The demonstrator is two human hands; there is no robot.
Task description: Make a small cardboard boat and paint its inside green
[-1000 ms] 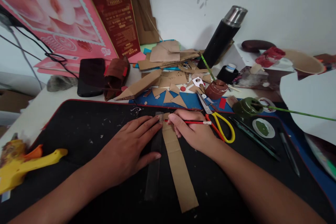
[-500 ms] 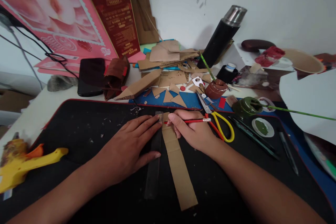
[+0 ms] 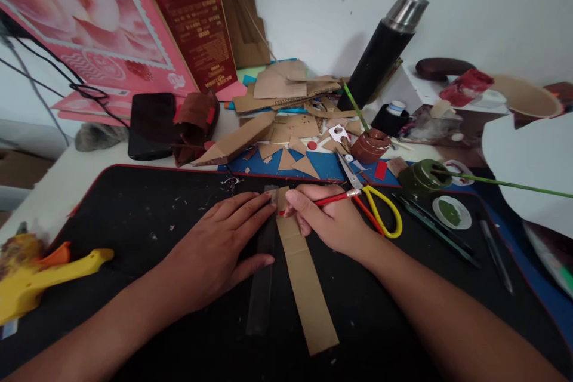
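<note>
Mat point(image 3: 134, 221), black, is the reference for every position below. Yellow glue gun point(image 3: 49, 274) sits at the mat's near-left corner, partly off it and well apart from the work. Cardboard strip point(image 3: 307, 277) runs down mat centre from the far edge toward the near edge, lying flat. Dark ruler point(image 3: 262, 292) lies just mat-left of the strip. The two meet only at the far end, and a gap opens between them toward the mat's near edge. My read: this is marking against a straightedge at the strip's far end. To do it well, I'd line the ruler up with the strip before committing. Load the ruler close to where the tip runs so it can't pivot. Strip flat on the mat, light pressure, one pass. Left hand point(image 3: 215, 250) is palm-down at mat centre, fingers loosely spread, pressing on the ruler. Its index tip is at the ruler's far end and its thumb lies across the ruler's middle; it grips nothing. Right hand point(image 3: 333, 224), just mat-right of the strip, is curled closed, with its curled fingers resting on the strip's right edge. Thumb and forefinger pinch the red pencil point(image 3: 335, 198), which lies low with its tip on the strip's far end and its back end pointing mat-right.
</note>
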